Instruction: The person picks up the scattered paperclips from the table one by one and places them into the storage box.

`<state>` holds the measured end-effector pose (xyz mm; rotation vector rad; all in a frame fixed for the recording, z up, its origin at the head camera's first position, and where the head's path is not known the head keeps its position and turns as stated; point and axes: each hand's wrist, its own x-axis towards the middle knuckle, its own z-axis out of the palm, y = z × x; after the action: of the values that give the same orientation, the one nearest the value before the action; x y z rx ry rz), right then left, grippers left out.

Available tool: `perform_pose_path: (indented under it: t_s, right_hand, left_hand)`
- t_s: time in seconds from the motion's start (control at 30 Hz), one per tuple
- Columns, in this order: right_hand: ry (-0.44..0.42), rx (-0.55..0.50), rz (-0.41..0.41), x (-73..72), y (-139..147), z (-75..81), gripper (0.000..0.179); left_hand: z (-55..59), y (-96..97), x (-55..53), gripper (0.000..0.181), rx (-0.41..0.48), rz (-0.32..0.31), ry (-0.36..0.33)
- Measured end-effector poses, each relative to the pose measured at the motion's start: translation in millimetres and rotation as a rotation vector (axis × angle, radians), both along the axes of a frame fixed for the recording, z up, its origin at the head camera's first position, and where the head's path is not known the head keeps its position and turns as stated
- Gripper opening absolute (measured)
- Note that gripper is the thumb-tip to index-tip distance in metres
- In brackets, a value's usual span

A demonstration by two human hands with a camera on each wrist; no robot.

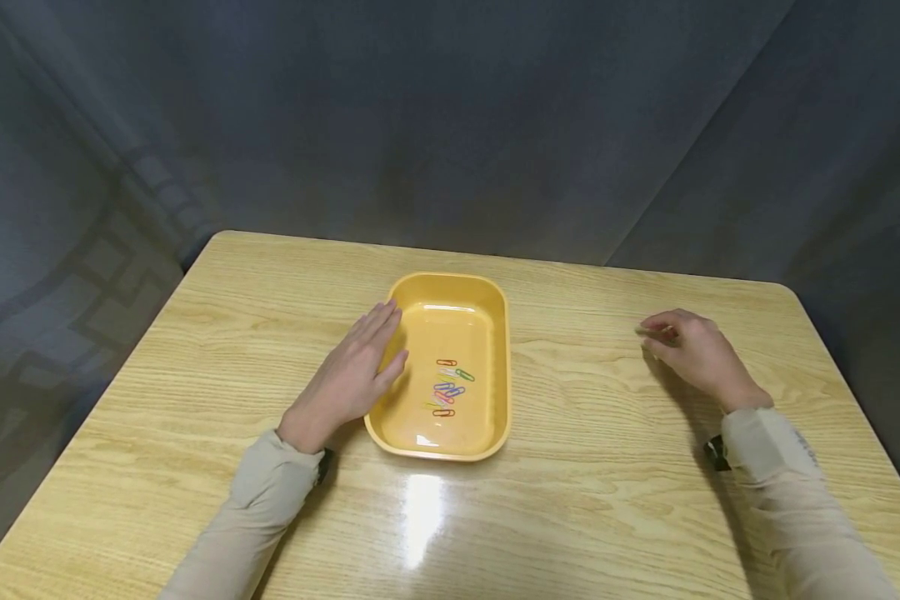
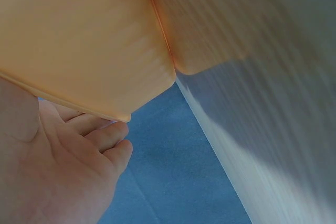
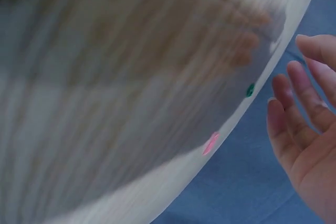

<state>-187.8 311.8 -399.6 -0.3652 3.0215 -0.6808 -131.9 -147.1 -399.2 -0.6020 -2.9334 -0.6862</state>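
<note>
A yellow rectangular tray stands on the wooden table. Several coloured paper clips lie loosely on its floor: red, green, blue, pink and yellow ones. My left hand rests at the tray's left rim, its fingers nearly straight and the thumb spread over the inside. Past the rim in the left wrist view, part of that hand's fingers is hidden. To the right of the tray, my right hand hovers over the table with bent, relaxed fingers. I see nothing held between them in the right wrist view.
In the right wrist view a small pink piece and a small green piece lie near the table's edge; their kind is too blurred to tell. A dark blue-grey curtain hangs behind the wooden table.
</note>
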Motion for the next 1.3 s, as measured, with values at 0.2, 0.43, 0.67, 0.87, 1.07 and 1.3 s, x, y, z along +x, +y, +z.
perform_pose_path:
  t_s: [0.2,0.43,0.67,0.87,1.07,1.3]
  right_hand:
    - [-0.018,0.023,-0.028,-3.7,11,-1.7,0.028]
    - [-0.064,0.051,-0.048,-8.1,21,-2.4,0.031]
    - [-0.053,0.084,-0.048,-11.5,24,-3.3,0.035]
    - [-0.067,0.107,-0.052,-12.0,24,-3.6,0.036]
    - [-0.062,0.101,-0.037,-13.3,24,-3.9,0.031]
    - [-0.075,0.101,-0.05,-13.7,25,-5.0,0.032]
  left_hand:
    - [-0.2,-0.6,-0.4,0.061,0.004,-0.004,0.004]
    - [-1.1,-1.5,-0.8,0.062,0.007,-0.011,0.006]
    - [-0.6,-1.2,-0.8,0.062,0.006,-0.01,0.002]
    - [0.4,-0.5,-0.9,0.062,0.003,-0.009,-0.001]
    - [0.7,-0.2,-0.8,0.062,0.004,-0.006,-0.007]
    - [0.0,-0.1,-0.2,0.062,0.006,-0.006,-0.009]
